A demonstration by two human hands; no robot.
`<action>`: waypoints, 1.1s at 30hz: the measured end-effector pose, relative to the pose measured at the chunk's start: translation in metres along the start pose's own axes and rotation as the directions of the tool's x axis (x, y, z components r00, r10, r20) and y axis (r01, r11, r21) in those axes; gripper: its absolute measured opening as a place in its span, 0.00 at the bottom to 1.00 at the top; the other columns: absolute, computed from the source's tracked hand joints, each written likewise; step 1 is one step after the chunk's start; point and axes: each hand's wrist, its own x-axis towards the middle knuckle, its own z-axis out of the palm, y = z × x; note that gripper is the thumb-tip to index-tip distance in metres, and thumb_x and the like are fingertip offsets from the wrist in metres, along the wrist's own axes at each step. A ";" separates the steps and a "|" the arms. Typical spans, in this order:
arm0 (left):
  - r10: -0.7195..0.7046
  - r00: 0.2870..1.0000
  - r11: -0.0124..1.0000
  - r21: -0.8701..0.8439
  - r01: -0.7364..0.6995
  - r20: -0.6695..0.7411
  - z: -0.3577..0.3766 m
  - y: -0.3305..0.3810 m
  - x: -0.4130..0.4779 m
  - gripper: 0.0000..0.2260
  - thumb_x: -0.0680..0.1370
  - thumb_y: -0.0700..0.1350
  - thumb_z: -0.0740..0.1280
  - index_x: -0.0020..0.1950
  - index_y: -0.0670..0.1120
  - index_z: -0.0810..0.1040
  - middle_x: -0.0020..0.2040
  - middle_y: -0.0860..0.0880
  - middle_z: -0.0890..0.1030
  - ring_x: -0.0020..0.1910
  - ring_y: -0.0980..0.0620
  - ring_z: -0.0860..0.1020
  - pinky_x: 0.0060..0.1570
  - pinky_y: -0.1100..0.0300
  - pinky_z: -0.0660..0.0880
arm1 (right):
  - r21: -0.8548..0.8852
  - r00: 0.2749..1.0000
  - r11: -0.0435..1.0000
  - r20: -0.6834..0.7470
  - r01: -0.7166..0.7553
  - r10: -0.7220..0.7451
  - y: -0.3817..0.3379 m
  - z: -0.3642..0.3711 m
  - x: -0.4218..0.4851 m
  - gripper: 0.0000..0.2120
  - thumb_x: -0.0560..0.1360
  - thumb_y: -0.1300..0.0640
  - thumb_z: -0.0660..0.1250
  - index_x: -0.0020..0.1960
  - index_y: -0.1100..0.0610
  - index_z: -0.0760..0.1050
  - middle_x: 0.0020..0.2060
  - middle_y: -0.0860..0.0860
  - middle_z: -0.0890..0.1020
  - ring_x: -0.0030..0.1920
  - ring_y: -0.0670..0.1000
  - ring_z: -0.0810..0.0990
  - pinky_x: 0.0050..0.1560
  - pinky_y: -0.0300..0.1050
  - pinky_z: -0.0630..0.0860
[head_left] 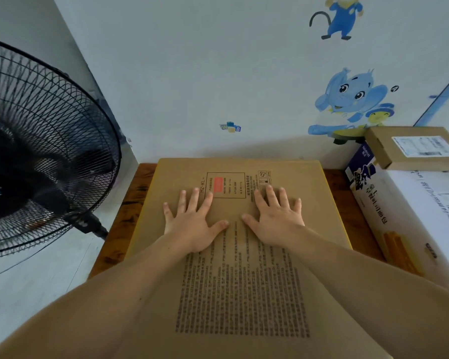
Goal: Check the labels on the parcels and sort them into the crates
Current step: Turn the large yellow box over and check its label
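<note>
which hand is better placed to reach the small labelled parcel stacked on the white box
Probably the right hand: it rests flat on the big carton on the side nearer the small parcel, which sits on the white box at the right. The left hand would have to cross over it.

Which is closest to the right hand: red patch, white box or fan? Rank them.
1. The red patch, just left of the right hand, on the big carton.
2. The white box, off to the right.
3. The fan, far left, beyond the left hand.
</note>
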 end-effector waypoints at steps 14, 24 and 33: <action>-0.010 0.999 1.000 0.006 0.010 -0.053 0.009 0.003 -0.006 0.38 0.74 0.74 0.43 0.79 0.59 0.36 0.79 0.51 0.34 0.77 0.46 0.32 0.73 0.34 0.36 | -0.007 0.999 1.000 -0.037 0.011 -0.011 -0.001 0.018 -0.006 0.39 0.76 0.28 0.40 0.80 0.47 0.36 0.79 0.51 0.36 0.78 0.58 0.32 0.74 0.68 0.35; 0.027 1.000 1.000 0.009 -0.027 0.013 0.034 -0.012 -0.081 0.39 0.74 0.74 0.45 0.78 0.58 0.33 0.78 0.51 0.31 0.77 0.45 0.30 0.73 0.35 0.36 | -0.010 0.996 0.999 0.073 0.042 -0.041 0.005 0.035 -0.083 0.40 0.75 0.26 0.43 0.79 0.44 0.34 0.78 0.50 0.33 0.77 0.59 0.31 0.74 0.68 0.35; -0.009 0.999 0.999 0.041 0.010 -0.034 0.049 -0.007 -0.094 0.39 0.75 0.74 0.45 0.78 0.58 0.34 0.79 0.51 0.33 0.77 0.45 0.31 0.73 0.37 0.35 | -0.024 0.998 0.999 0.056 0.033 -0.032 -0.005 0.053 -0.100 0.38 0.77 0.29 0.41 0.79 0.45 0.33 0.78 0.50 0.33 0.77 0.58 0.29 0.74 0.66 0.34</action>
